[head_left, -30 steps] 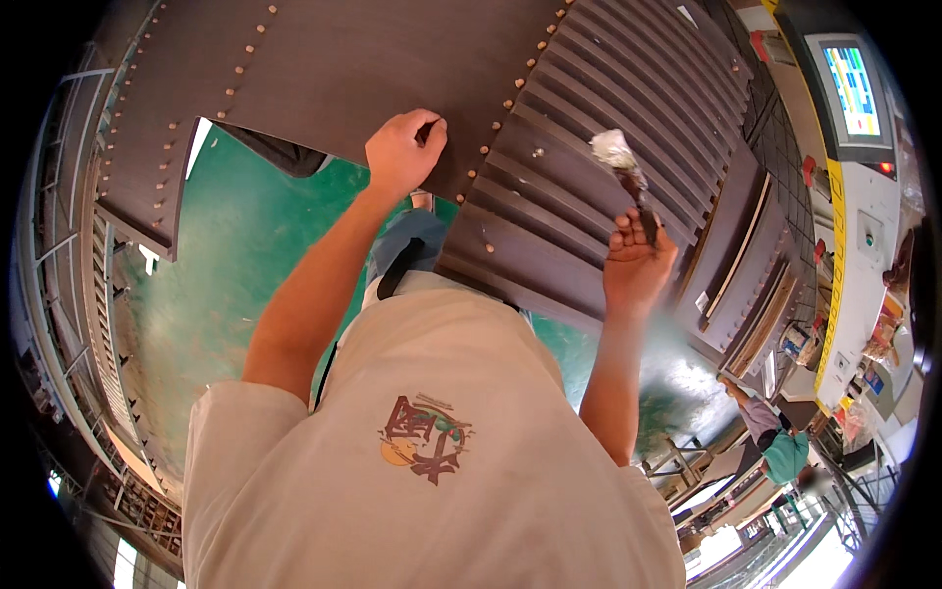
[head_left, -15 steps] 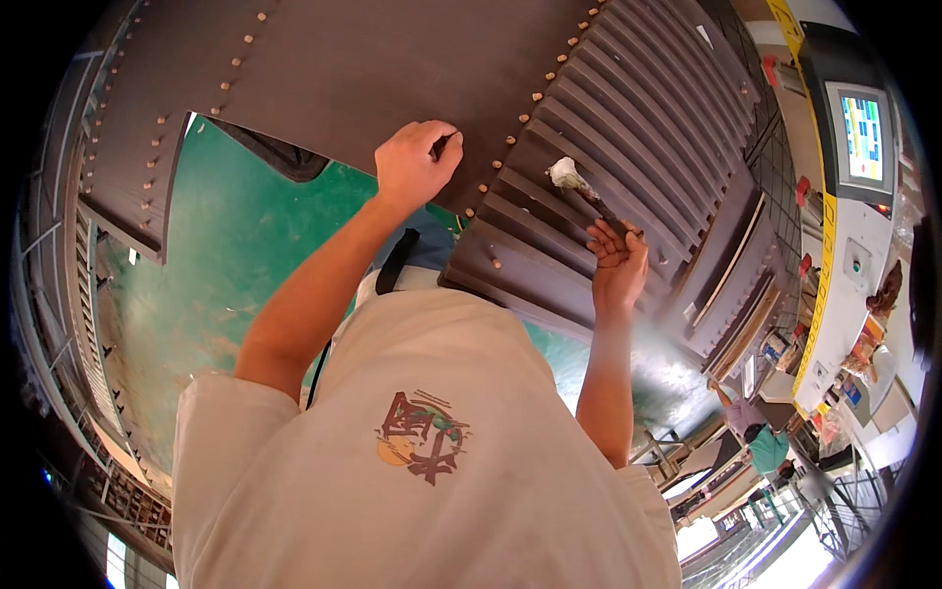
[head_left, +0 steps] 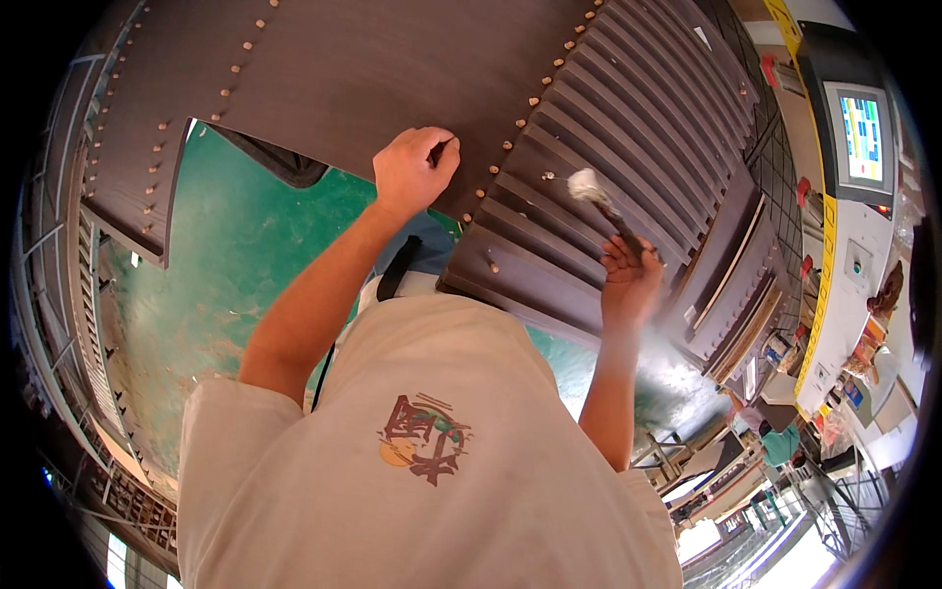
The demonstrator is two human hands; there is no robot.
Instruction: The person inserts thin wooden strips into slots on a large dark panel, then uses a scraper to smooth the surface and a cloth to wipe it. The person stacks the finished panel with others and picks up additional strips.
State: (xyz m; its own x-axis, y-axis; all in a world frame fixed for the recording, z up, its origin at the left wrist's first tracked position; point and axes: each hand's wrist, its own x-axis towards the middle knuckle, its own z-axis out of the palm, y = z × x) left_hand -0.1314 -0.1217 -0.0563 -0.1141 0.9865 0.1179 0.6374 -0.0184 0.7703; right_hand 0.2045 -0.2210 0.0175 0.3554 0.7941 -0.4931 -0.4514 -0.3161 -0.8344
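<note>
In the head view, our right hand (head_left: 631, 282) pinches a white-tipped brush (head_left: 614, 216) between its fingers, above the ridged brown boards (head_left: 628, 123). Our left hand (head_left: 412, 174), fingers curled inward, is over a brown panel (head_left: 392, 79) edged with wooden dowels (head_left: 534, 101); we cannot tell whether those fingers hold anything.

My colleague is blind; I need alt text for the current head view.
A person's right hand holds a white-tipped brush over narrow brown boards; the loosely curled left hand is near a brown panel with wooden pegs.
</note>
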